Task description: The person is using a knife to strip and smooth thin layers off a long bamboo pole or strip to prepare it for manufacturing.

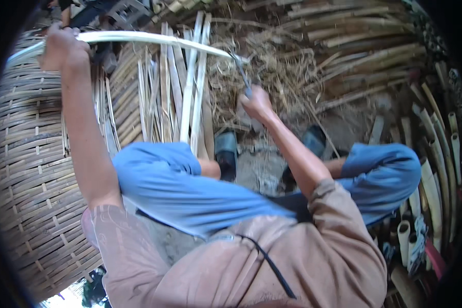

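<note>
A long pale bamboo strip (133, 36) stretches from the upper left toward the top middle, bowed slightly upward. My left hand (64, 49), arm held out straight, is closed round it near its left part. Part of the strip runs on beyond that hand to the left. My right hand (256, 102) grips the handle of a knife (239, 72) with a narrow dark blade. The blade's upper end meets the right end of the strip; the exact contact is too blurred to tell.
Several split bamboo lengths (200, 87) lie left of my feet. Shavings (282, 72) cover the ground ahead. Bamboo poles (364, 36) are stacked far right, and more bamboo pieces (434, 149) stand along the right. A woven bamboo panel (31, 195) fills the left side.
</note>
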Motion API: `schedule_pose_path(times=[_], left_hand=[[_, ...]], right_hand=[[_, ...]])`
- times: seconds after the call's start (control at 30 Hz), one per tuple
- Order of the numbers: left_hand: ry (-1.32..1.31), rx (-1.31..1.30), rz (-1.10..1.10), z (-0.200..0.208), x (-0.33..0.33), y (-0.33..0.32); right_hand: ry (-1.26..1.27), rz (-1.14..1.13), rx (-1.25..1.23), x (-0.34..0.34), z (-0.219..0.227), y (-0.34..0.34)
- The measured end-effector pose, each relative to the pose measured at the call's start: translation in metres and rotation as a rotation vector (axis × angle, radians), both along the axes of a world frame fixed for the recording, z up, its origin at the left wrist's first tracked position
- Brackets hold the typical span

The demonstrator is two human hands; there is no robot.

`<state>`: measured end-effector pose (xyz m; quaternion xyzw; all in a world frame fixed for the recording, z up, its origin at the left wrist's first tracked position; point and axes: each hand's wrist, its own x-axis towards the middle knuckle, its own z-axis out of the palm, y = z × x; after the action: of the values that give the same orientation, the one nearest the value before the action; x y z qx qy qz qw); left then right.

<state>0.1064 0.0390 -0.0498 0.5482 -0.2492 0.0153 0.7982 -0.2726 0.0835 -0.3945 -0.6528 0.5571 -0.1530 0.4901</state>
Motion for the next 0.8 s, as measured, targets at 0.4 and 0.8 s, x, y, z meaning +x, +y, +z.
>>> schedule_pose_path(times=[0.4,0.8], left_hand=[[-0.043,0.122,-0.254,-0.008,0.076,-0.003],[-0.121,0.061,-0.090,-0.016,0.024,-0.010]], right_hand=[[0.096,0.033,-0.015,-0.023,-0.064,-0.028],[0.163,0.029,0.136,-0.057,-0.095,-0.028]])
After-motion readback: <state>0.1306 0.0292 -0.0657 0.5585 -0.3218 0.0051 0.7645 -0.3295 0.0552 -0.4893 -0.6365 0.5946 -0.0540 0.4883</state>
